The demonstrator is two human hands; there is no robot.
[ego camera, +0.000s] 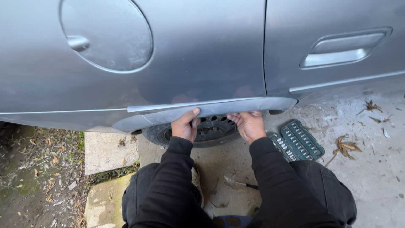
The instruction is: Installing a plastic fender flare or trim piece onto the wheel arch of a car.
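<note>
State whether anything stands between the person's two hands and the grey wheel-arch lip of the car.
Nothing visible does. The left hand and right hand both already grip the grey wheel-arch lip from below, in front of the black steel wheel.

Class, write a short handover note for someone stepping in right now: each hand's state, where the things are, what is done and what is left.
Left hand: gripping the lower edge of the grey wheel-arch trim, thumb on its face.
Right hand: fingers curled up under the same trim, further toward the door.
Things: the wheel sits just behind the hands; an open green socket set lies on the concrete to the right; a slim dark tool lies between the knees.
Done: the trim stands out from the body panel along the arch.
Left: the trim is in hand, not yet settled either way.
</note>
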